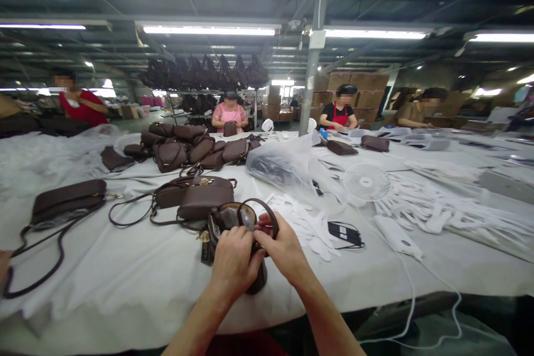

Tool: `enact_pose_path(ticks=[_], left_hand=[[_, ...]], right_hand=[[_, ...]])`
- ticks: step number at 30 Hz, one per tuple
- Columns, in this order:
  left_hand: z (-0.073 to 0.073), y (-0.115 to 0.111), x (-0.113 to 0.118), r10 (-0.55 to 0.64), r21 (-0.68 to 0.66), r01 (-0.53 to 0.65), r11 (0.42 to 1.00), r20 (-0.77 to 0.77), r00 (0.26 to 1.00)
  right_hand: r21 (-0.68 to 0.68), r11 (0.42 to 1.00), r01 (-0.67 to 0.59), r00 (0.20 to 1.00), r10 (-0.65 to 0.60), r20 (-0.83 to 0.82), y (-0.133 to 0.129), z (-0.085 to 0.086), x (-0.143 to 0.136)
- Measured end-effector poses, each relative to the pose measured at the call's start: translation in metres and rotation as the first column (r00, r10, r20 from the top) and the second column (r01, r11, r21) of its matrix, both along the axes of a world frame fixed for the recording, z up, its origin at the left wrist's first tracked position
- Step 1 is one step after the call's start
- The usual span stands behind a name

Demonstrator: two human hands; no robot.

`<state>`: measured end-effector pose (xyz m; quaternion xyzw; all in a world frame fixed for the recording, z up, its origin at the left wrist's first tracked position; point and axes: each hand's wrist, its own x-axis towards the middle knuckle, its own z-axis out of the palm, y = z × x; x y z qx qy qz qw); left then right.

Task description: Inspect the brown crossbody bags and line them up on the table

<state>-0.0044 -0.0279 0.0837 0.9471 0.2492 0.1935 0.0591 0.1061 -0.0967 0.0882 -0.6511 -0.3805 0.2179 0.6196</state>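
A small dark brown handbag stands unzipped at the table's near edge, its tan-edged mouth facing up. My left hand curls over the bag's near rim, fingers bent and gripping it. At the bag's right side my right hand is closed around the base of the looped brown strap. Both thumbs nearly meet there, and what lies beneath the fingertips is hidden. A dark hang tag and a gold charm dangle on the left. Just behind lie more brown bags with long straps.
A bag pile sits farther back beside clear plastic. White paper strips, a black packet, a white fan and a corded power strip lie rightward. Another person's hand touches a strap at far left. Co-workers sit opposite.
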Motion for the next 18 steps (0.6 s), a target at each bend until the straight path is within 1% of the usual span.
enact_pose_path(ticks=[2,5,8,10,12,14,15,18], left_hand=[[0.0,-0.001,0.001,0.011,-0.005,-0.011,1.0,0.008,1.0],[-0.001,-0.002,0.004,0.074,-0.017,-0.074,0.997,-0.001,0.997],[-0.001,-0.003,0.007,0.118,-0.043,-0.118,0.992,-0.009,0.993],[-0.001,-0.002,0.007,0.107,-0.054,-0.108,0.993,-0.013,0.994],[0.0,-0.001,0.006,0.069,-0.067,-0.07,0.995,-0.01,0.998],[0.0,0.001,0.003,0.038,-0.088,-0.038,0.995,0.004,0.999],[0.001,0.002,0.001,0.027,-0.099,-0.026,0.995,0.015,1.0],[0.001,0.006,-0.004,-0.015,-0.146,0.027,0.989,0.084,0.996]], right_hand=[[-0.026,1.0,-0.017,1.0,0.018,0.021,-0.003,0.008,-0.004],[-0.049,0.998,-0.031,0.997,0.035,0.073,-0.004,0.016,-0.01],[-0.048,0.997,-0.063,0.994,0.067,0.085,-0.003,0.02,-0.011],[-0.047,0.994,-0.098,0.991,0.101,0.084,-0.005,0.019,-0.007],[-0.035,0.983,-0.18,0.982,0.181,0.043,-0.008,0.015,0.001],[0.006,0.962,-0.272,0.962,0.272,-0.03,-0.013,0.006,0.011],[0.031,0.956,-0.291,0.954,0.293,-0.059,-0.017,0.0,0.016],[0.053,0.958,-0.281,0.955,0.284,-0.084,-0.028,-0.022,0.025]])
